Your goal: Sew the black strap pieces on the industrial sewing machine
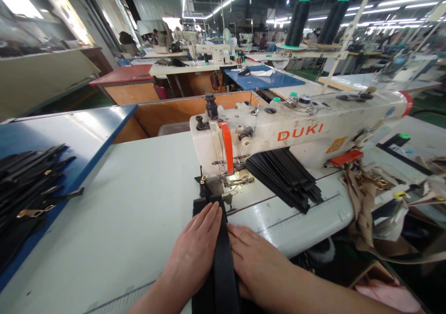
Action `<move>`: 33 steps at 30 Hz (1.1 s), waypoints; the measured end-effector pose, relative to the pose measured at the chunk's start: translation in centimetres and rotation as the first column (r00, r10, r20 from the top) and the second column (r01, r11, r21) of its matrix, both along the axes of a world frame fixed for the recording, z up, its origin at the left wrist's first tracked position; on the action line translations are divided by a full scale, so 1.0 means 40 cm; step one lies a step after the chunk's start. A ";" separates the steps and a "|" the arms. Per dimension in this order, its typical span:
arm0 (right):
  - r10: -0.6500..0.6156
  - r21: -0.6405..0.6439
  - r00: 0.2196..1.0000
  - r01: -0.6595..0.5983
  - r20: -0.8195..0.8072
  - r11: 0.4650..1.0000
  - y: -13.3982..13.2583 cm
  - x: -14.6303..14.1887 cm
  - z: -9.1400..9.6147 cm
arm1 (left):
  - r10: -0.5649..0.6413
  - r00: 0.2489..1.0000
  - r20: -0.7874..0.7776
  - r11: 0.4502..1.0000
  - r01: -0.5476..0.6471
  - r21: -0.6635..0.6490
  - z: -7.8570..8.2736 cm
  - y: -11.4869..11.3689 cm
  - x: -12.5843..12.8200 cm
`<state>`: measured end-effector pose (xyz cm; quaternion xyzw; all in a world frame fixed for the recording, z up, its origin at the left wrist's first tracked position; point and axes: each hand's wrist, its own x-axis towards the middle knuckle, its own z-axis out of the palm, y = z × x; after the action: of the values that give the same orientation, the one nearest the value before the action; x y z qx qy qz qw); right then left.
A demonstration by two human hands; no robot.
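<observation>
A long black strip (223,263) with a zipper along it lies on the sewing machine table, running toward the needle area. My left hand (198,242) rests flat on its upper face, fingers stretched out and close together. At the strip's right edge, my right hand (256,253) grips the material, its fingertips partly hidden at the border. A gold zipper pull (203,179) shows at the far end, just left of the presser foot (239,179). The white sewing machine (296,123) stands ahead, marked DUKI, with an orange guard (226,147) by the needle.
Several black strips (284,177) are fanned out under the machine arm. Black zippered pieces (31,188) are piled on the blue table (94,123) at left. Tan straps (365,207) hang at right. Two black thread cones (298,23) stand above.
</observation>
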<state>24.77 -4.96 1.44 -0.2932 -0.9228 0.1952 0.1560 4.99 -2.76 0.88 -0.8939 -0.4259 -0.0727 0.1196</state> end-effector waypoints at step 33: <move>-0.152 0.447 0.975 0.209 -0.162 0.870 0.085 -0.028 -0.022 | 0.057 0.995 -0.086 0.994 -0.064 -0.090 0.010 0.018 0.009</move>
<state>23.65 -1.56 0.56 -0.3205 -0.8999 -0.0274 0.2944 5.36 -2.03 1.29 -0.8874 -0.4503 -0.0119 0.0980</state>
